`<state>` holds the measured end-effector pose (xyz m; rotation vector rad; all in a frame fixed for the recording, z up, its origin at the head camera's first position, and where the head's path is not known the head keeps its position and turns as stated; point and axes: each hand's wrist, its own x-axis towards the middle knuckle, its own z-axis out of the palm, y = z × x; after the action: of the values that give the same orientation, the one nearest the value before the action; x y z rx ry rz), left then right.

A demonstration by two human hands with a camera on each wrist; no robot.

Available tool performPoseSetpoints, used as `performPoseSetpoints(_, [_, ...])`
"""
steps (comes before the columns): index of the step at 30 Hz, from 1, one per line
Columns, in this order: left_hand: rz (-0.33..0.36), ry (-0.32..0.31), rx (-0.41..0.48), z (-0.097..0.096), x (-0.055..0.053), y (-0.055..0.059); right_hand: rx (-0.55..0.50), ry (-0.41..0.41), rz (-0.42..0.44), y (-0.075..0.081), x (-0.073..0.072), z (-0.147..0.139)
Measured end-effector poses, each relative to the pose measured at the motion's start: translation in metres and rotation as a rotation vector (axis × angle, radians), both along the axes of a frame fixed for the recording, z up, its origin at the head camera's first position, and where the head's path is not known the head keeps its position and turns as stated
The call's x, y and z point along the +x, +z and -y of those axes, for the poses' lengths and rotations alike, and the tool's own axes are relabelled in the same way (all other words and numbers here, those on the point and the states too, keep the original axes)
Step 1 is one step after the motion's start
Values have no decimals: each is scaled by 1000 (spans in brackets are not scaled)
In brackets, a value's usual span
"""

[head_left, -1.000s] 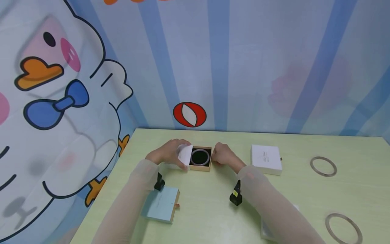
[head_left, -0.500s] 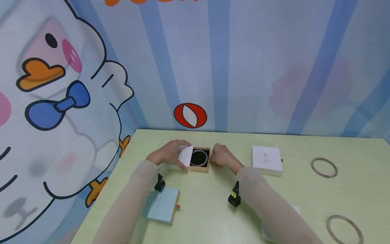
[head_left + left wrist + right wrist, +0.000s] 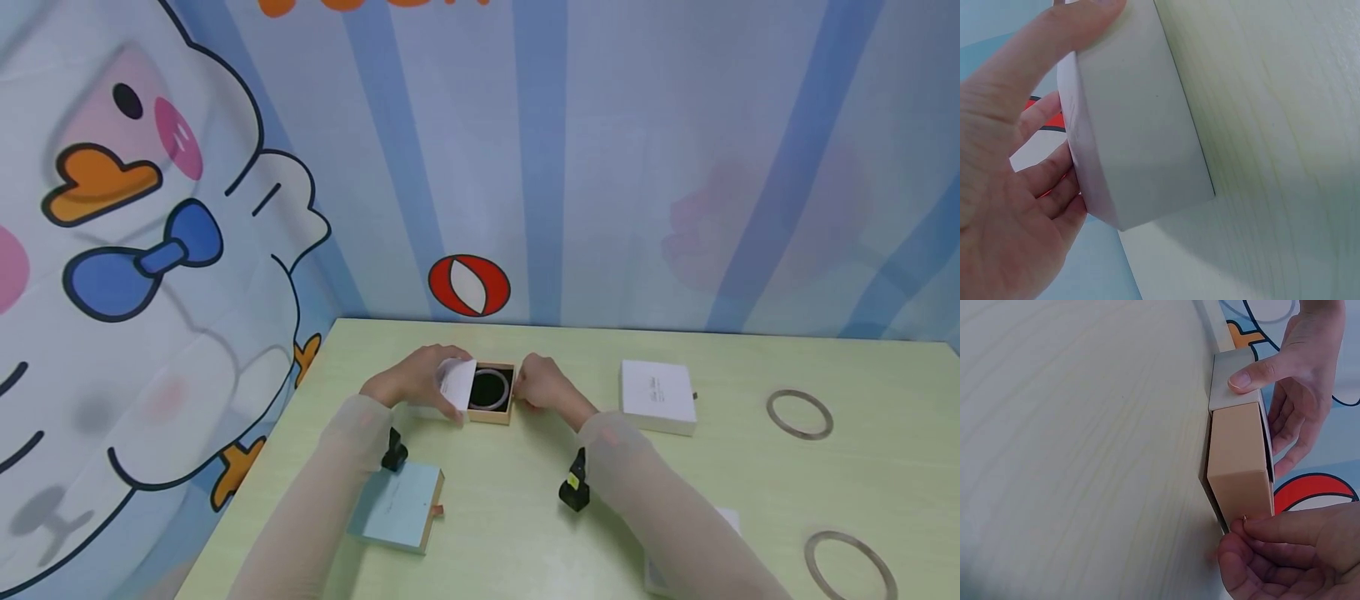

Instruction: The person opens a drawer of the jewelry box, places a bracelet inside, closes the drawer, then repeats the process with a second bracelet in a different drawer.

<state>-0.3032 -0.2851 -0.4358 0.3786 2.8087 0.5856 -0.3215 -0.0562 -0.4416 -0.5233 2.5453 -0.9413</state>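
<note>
My left hand [image 3: 416,375] grips the white sleeve [image 3: 456,382] of a drawer box, its thumb on the near side and its fingers on the far side. Out of the sleeve's right end sticks a tan drawer [image 3: 1238,440]. A pale bangle [image 3: 507,390] lies in the drawer's dark lining, partly covered by the sleeve's edge. At the drawer's outer end, my right hand [image 3: 546,382] pinches a small pull tab [image 3: 1245,519] between thumb and finger. The left wrist view shows the sleeve [image 3: 1141,125] close up, standing on the table.
A light blue box [image 3: 397,504] with an orange tab lies in front of the left forearm. To the right stand a white box [image 3: 656,392] and two loose bangles, one farther back [image 3: 806,436]. A whitish box [image 3: 655,579] is half hidden under the right forearm.
The drawer has slid a little left into the sleeve, and my right hand has moved left with it. My left hand keeps its hold on the sleeve.
</note>
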Motion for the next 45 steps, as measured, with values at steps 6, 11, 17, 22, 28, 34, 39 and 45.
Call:
performPoseSetpoints(6, [2,-3,5,-2,2,4,-6,6,-5,0,0,1])
performPoseSetpoints(11, [0,-10,10,-3,2,6,-20,11,-17,-1,0,0])
performPoseSetpoints(17, [-2,-20,7,-3,0,6,-32,5,-34,-2,0,1])
performPoseSetpoints(22, [-6,-26,4,-4,-2,6,-56,2,-54,-4,0,2])
performPoseSetpoints(28, [-7,-31,3,-4,-2,7,-88,-4,-80,-4,3,4])
performPoseSetpoints(34, [-11,-29,-1,-4,-1,6,-127,-16,-74,-6,4,7])
performPoseSetpoints(39, [3,1,-3,-4,0,5,-155,3,-117,-8,6,9])
performPoseSetpoints(45, [3,8,5,-3,4,6,-203,7,-107,-13,8,12])
